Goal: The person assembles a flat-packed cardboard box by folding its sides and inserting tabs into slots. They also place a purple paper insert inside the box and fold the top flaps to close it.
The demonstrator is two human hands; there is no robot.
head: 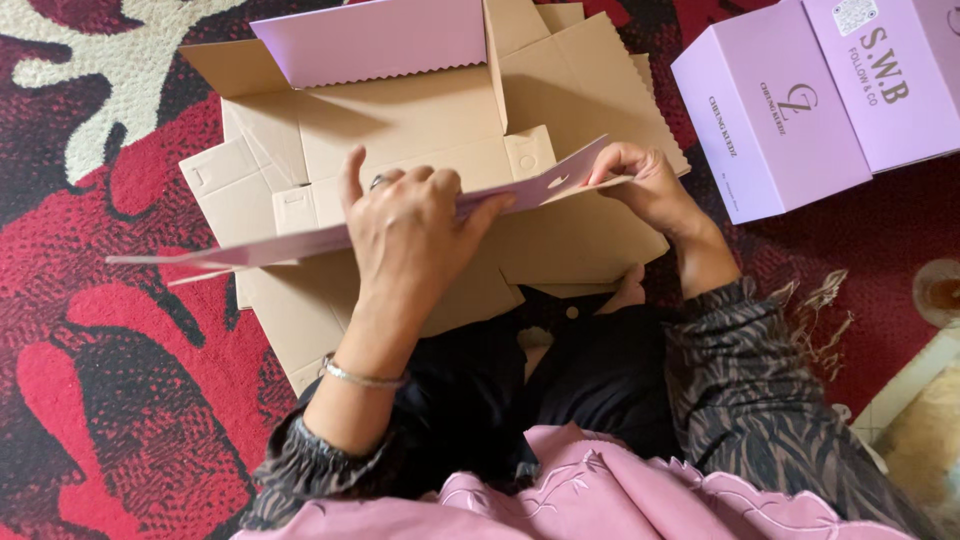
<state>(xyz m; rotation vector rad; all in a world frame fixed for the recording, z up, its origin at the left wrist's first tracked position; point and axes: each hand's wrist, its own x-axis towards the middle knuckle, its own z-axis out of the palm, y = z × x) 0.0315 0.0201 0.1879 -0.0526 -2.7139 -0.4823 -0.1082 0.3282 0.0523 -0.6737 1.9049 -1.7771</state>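
We see a red patterned carpet [90,330] with flat cardboard [400,120] lying on it, lilac boxes [810,95] toward its right side, and a glass [940,292] at its right edge.

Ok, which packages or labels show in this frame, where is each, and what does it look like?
Flat box blank: unfolded on the red patterned carpet, brown card inside, lilac outside, wavy-cut edges.
Lilac panel: a flap seen edge-on, held by the left hand and right hand.
Finished box: top right, rectangular, lilac with dark print.
Label: small white square code patch on a second lilac box alongside.
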